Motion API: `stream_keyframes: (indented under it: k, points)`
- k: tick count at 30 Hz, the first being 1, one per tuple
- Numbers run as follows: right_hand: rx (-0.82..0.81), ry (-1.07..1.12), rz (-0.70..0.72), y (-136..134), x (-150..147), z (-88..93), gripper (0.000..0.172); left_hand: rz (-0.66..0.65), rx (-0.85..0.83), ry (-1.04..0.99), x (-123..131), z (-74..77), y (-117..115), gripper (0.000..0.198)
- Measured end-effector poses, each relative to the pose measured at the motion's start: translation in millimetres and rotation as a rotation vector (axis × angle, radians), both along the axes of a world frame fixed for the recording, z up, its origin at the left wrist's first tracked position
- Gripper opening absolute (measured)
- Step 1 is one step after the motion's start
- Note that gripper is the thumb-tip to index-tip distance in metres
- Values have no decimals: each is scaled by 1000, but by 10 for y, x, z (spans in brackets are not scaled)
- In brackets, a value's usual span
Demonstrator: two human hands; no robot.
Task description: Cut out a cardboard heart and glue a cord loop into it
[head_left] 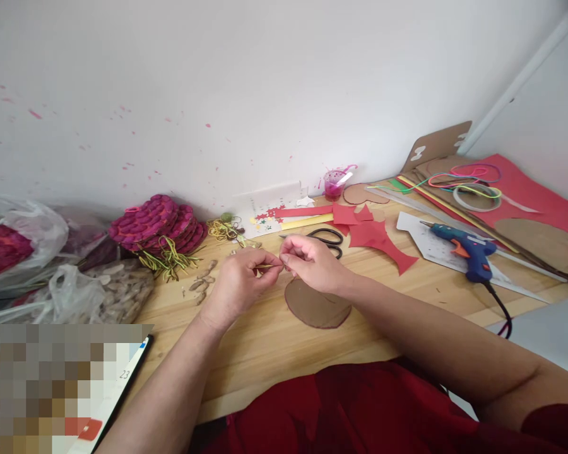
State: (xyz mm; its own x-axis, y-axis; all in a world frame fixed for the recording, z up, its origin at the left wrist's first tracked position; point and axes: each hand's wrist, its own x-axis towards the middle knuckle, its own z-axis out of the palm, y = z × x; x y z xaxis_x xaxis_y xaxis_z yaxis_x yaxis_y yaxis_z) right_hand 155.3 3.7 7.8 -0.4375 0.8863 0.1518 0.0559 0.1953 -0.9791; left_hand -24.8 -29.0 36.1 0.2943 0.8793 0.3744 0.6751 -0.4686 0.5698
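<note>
My left hand (243, 277) and my right hand (310, 261) meet above the wooden table (265, 340), both with fingers pinched together on a thin yellow-green strand (266, 267) stretched between them. Just below the hands lies a round brown cardboard piece (316, 308). Black scissors (329, 238) lie right behind my right hand.
A blue glue gun (464, 248) with a black cord lies at right on a white sheet. Red paper cut-outs (376, 239) sit behind the scissors. Magenta woven discs (158, 224), coils of yellow string (224, 228) and plastic bags (52, 277) fill the left side. A tablet (108, 403) leans at lower left.
</note>
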Motion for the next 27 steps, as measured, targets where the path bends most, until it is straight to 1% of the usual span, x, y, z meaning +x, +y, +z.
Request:
stream_keyframes:
  k: [4, 8, 10, 12, 15, 17, 18, 20, 22, 25, 27]
  points:
    - [-162, 118, -2, 3, -26, 11, 9, -13, 24, 8, -6, -9, 2, 12]
    - [-333, 153, 23, 1, -16, 71, 14, -61, 25, -20, -19, 4, 2, 12]
    - [-423, 173, 50, 14, 11, 104, 17, -73, -2, -60, -27, 13, 3, 10]
    - [-517, 206, 89, 38, 39, 120, 20, -71, -70, -139, -35, 12, 6, 8]
    - [-664, 271, 160, 70, 50, 108, 22, -62, -222, -325, -32, -11, 21, 10]
    - [-743, 327, 201, 76, 33, 84, 20, -24, -282, -445, -15, -36, 34, 15]
    - [-769, 354, 221, 73, 20, 71, 19, 11, -284, -487, -1, -49, 39, 16]
    - [-802, 404, 247, 58, -8, 46, 15, 100, -244, -513, 31, -77, 40, 17]
    - [-822, 439, 245, 39, -31, 27, 12, 187, -158, -450, 61, -105, 26, 14]
    - [-841, 457, 207, 21, -48, 15, 9, 263, 60, -223, 86, -139, -9, 7]
    - [-833, 441, 189, 19, -50, 17, 7, 243, 233, -54, 88, -147, -27, 7]
